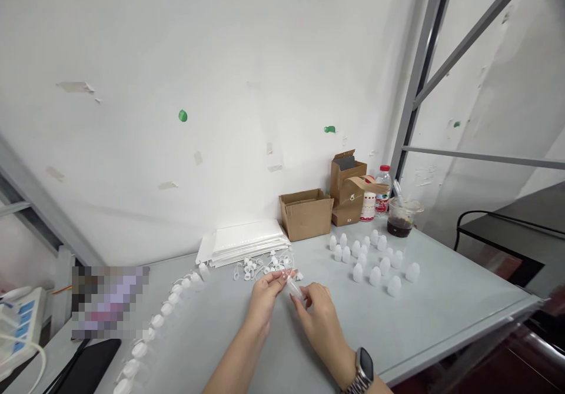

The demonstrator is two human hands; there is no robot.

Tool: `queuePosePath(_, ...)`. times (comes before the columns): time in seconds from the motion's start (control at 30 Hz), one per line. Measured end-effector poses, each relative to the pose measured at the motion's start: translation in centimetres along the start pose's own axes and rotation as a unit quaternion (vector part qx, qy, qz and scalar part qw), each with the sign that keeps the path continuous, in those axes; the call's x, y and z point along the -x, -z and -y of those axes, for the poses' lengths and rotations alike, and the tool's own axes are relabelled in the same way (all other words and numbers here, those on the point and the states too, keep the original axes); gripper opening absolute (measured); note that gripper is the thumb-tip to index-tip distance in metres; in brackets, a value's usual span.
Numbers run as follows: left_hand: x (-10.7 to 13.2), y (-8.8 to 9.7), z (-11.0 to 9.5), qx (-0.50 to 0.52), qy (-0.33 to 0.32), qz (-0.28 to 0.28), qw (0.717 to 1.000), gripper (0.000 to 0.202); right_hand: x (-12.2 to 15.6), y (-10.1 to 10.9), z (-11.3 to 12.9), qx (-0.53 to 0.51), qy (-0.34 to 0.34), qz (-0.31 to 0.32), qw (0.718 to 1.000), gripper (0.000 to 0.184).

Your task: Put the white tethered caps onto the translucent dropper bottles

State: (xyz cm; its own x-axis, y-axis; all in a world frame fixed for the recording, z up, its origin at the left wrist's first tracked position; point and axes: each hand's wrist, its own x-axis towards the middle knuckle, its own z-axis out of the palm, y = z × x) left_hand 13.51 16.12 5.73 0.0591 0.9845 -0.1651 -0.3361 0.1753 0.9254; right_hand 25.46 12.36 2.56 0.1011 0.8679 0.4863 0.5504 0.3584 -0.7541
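Your left hand [266, 293] and right hand [318, 310] hold a small translucent plastic tube [294, 289] above the grey tabletop [212, 329], near small white corded plastic pieces [249, 266].

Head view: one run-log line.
left hand: holding clear plastic tube, far end | right hand: holding near end | at right: white domed plastic pieces

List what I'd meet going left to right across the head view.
Power strip, row of white-capped containers, left hand, clear plastic piece, right hand, red-capped bottle, clear bowl of dark liquid.
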Motion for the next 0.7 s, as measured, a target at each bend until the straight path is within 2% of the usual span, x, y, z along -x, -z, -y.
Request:
queuePosePath(0.07,0.1,-0.2,-0.4,-0.016,-0.027,0.012,0.999,0.034,-0.5,0.1,0.1,-0.140,-0.118,0.066,0.981,0.029)
queuePosePath(0.17,0.4,-0.4,-1.3,-0.051,-0.060,0.016,0.997,0.028,-1.1,0.4,0.3,-0.349,-0.225,0.149,0.898,0.042)
queuePosePath(0.23,0.5,-0.2,-1.9,-0.077,-0.061,0.032,0.995,0.024,-1.3,0.6,0.5,-0.440,-0.262,0.186,0.838,0.046)
queuePosePath(0.27,0.5,-0.1,-2.2,-0.087,-0.057,0.045,0.994,0.023,-1.3,0.6,0.6,-0.464,-0.275,0.196,0.819,0.047)
queuePosePath(0.33,0.4,0.3,-2.4,-0.097,-0.050,0.060,0.992,0.023,-1.3,0.7,0.9,-0.466,-0.284,0.197,0.814,0.048)
queuePosePath(0.43,0.1,0.8,-2.1,-0.084,-0.049,0.045,0.994,0.023,-1.4,0.8,1.2,-0.420,-0.277,0.152,0.851,0.045)
queuePosePath(0.5,0.0,0.9,-1.8,-0.068,-0.044,0.044,0.996,0.023,-1.4,0.9,1.3,-0.407,-0.272,0.129,0.863,0.044)
queuePosePath(0.57,0.0,0.8,-1.8,-0.053,-0.034,0.059,0.996,0.024,-1.4,1.0,1.2,-0.422,-0.267,0.140,0.855,0.042)
queuePosePath(0.7,0.1,0.4,-1.9,-0.036,-0.024,0.077,0.996,0.025,-1.3,0.9,1.0,-0.470,-0.272,0.196,0.816,0.046)
